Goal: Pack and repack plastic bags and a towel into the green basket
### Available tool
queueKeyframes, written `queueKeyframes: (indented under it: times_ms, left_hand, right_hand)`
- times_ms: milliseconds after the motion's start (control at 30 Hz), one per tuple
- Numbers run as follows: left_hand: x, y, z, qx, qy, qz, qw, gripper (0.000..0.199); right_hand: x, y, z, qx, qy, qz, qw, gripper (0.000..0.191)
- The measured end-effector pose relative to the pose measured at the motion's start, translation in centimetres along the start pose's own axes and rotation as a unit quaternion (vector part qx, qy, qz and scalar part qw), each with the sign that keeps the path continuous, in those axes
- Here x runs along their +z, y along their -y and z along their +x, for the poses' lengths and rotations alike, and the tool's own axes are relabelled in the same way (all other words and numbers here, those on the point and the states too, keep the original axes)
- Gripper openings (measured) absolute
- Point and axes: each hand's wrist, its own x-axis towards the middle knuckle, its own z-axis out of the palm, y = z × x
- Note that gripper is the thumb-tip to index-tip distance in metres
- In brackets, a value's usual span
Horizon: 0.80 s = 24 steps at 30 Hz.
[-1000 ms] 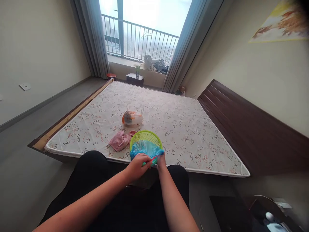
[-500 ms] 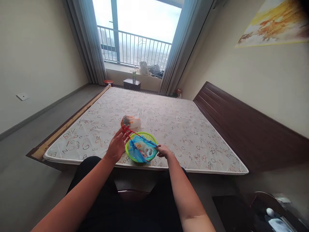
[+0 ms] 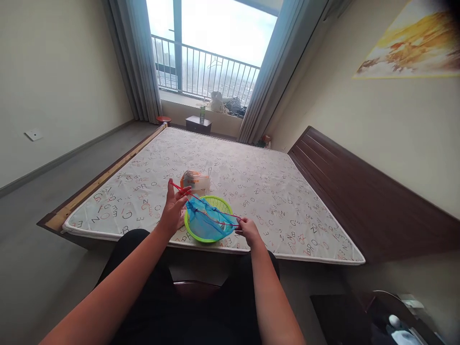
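Observation:
A blue drawstring garbage bag point(image 3: 208, 223) is stretched across a lime-green basket point(image 3: 226, 206) near the mattress's front edge. Its red drawstring runs between both hands. My left hand point(image 3: 174, 206) has the string looped around its fingers, thumb raised, at the basket's left. At the right rim, my right hand point(image 3: 247, 230) pinches the other end of the string. The bag now hides most of the basket's inside. Just behind the basket lies a clear plastic package point(image 3: 197, 182) with orange print. Something pinkish, partly hidden, shows beside my left hand.
The basket stands on a letter-patterned mattress point(image 3: 258, 191) in a wooden bed frame, with a dark headboard point(image 3: 359, 191) at right. A small dark nightstand point(image 3: 198, 125) bearing a green bottle is near the window. Lower right is a dark chair with items on it.
The bag's mouth has been pulled tauter and flatter over the basket, covering the contents that showed before. My left hand has shifted slightly left, and the red string is spread wider.

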Motion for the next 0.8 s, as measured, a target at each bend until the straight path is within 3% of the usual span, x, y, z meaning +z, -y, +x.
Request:
queueKeyframes:
  times_ms: [167,300,433,533,633,733,800]
  left_hand:
    - [-1.5,0.7,0.8,0.015,-0.026,0.031,0.999,0.099]
    - [-1.8,1.3,1.5,0.003,-0.024,0.033,0.999,0.091]
    - [-0.7,1.0,1.9,0.013,0.001,0.031,0.999,0.074]
    - [0.1,0.5,2.3,0.027,0.019,0.036,0.999,0.059]
    - [0.6,0.3,2.6,0.025,0.010,0.029,0.999,0.039]
    - [1.2,0.2,2.5,0.001,0.022,0.029,0.999,0.014]
    - [1.8,0.0,1.9,-0.019,0.065,0.071,0.995,0.011]
  right_hand:
    - [1.2,5.8,-2.8,-0.186,-0.045,0.096,0.977,0.049]
    - [2.8,10.5,-5.3,-0.303,-0.055,-0.057,0.950,0.045]
    - [3.5,14.0,-7.1,-0.309,-0.036,-0.253,0.916,0.033]
    - [3.3,15.9,-8.3,-0.304,-0.021,-0.330,0.893,0.027]
    - [3.6,17.0,-9.3,-0.320,0.004,-0.236,0.917,0.034]
    - [5.0,16.8,-10.0,-0.307,0.107,-0.117,0.939,0.045]
    - [6.4,16.1,-10.2,-0.300,0.151,-0.162,0.928,0.048]
